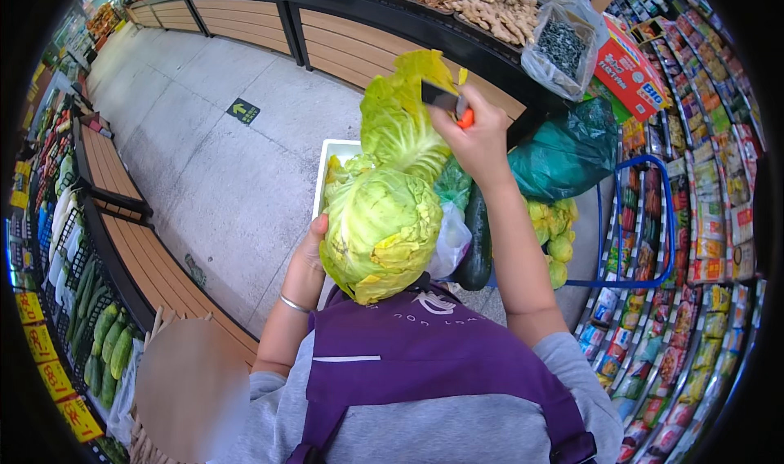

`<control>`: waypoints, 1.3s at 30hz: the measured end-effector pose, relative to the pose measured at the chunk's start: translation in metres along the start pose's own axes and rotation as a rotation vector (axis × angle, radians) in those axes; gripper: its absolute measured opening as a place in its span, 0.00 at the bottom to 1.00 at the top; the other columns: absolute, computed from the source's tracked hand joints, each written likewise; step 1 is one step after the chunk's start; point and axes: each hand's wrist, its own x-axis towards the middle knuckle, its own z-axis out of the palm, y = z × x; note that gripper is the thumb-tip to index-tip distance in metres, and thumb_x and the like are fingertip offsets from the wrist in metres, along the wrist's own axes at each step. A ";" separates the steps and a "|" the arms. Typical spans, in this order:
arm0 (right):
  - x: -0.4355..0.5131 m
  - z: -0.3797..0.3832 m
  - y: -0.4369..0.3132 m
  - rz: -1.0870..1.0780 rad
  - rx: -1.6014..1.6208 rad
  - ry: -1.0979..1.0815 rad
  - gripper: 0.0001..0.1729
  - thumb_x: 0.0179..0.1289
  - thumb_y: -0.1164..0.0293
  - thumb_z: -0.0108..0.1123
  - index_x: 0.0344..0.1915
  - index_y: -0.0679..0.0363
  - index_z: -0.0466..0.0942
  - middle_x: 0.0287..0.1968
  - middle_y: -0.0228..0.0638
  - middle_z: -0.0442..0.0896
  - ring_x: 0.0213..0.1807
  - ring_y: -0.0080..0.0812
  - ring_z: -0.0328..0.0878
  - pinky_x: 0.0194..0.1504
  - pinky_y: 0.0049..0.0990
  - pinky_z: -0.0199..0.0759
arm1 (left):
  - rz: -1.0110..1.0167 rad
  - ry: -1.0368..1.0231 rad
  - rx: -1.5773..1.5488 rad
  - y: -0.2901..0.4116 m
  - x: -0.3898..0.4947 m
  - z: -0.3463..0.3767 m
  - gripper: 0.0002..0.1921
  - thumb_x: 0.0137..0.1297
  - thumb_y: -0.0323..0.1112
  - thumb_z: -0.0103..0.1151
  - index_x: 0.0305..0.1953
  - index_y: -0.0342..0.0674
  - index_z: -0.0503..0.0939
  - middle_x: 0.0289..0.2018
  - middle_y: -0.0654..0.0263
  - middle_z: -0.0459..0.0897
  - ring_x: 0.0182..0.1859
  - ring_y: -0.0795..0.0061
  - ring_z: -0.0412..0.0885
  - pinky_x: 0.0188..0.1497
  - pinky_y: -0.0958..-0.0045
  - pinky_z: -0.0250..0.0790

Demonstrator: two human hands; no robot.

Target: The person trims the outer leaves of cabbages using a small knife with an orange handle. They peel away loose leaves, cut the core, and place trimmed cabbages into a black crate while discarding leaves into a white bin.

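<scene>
My left hand (312,243) supports a pale green cabbage head (383,228) from its left side, close to my purple apron; several of its outer leaves are yellowed. In my right hand (474,127) is a knife with a dark, broad blade (438,95) and an orange part at the handle. The blade lies over a large, yellow-edged outer leaf (407,121) that stands away from the head. Whether my right fingers also pinch this leaf is hard to tell. A white foam box (320,173) shows behind the cabbage, with leaf pieces at its edge.
A dark green gourd (476,243), a green plastic bag (563,151) and a blue metal frame (667,219) are at the right. Several yellow-green cabbages (557,243) lie near the frame. Ginger (499,13) fills a tray on the far counter. Packaged-goods shelves and a vegetable stand (116,206) flank me.
</scene>
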 end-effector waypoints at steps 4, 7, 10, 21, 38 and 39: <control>0.007 0.026 0.080 0.291 0.261 -0.012 0.13 0.52 0.69 0.69 0.35 0.64 0.78 0.21 0.32 0.76 0.23 0.20 0.70 0.28 0.26 0.67 | 0.052 0.126 0.042 -0.010 -0.031 -0.015 0.43 0.60 0.64 0.56 0.67 0.37 0.62 0.64 0.53 0.70 0.64 0.57 0.71 0.65 0.54 0.66; -0.013 0.054 0.114 0.498 0.561 -0.101 0.17 0.53 0.68 0.70 0.40 0.65 0.79 0.32 0.30 0.82 0.30 0.21 0.77 0.34 0.25 0.73 | 0.134 0.077 0.054 -0.011 -0.058 -0.019 0.35 0.69 0.60 0.47 0.67 0.37 0.63 0.64 0.55 0.70 0.64 0.58 0.70 0.66 0.56 0.65; -0.038 0.082 0.133 0.705 0.589 -0.237 0.30 0.51 0.59 0.75 0.49 0.67 0.76 0.42 0.36 0.83 0.34 0.24 0.80 0.37 0.26 0.75 | 0.173 0.124 0.008 -0.023 -0.047 -0.033 0.37 0.67 0.61 0.49 0.67 0.38 0.63 0.64 0.55 0.70 0.64 0.57 0.70 0.66 0.55 0.65; -0.072 0.041 0.004 0.490 0.614 -0.296 0.55 0.44 0.54 0.78 0.68 0.62 0.60 0.62 0.46 0.70 0.63 0.38 0.64 0.61 0.35 0.60 | 0.420 0.232 -0.050 0.021 0.011 0.030 0.48 0.52 0.58 0.70 0.68 0.38 0.60 0.63 0.58 0.71 0.65 0.62 0.69 0.67 0.59 0.63; -0.071 0.018 0.026 0.294 -0.032 0.275 0.10 0.53 0.75 0.62 0.34 0.64 0.73 0.23 0.43 0.76 0.22 0.44 0.75 0.27 0.35 0.69 | 0.428 0.252 0.008 0.010 0.023 0.060 0.51 0.53 0.70 0.61 0.70 0.41 0.57 0.66 0.57 0.66 0.66 0.59 0.67 0.67 0.54 0.64; -0.070 0.017 0.040 0.325 -0.034 0.302 0.09 0.53 0.74 0.62 0.34 0.64 0.73 0.23 0.43 0.76 0.22 0.44 0.75 0.28 0.36 0.69 | 0.413 0.252 0.005 0.008 0.022 0.060 0.51 0.53 0.71 0.60 0.70 0.41 0.57 0.66 0.57 0.66 0.66 0.59 0.67 0.66 0.54 0.64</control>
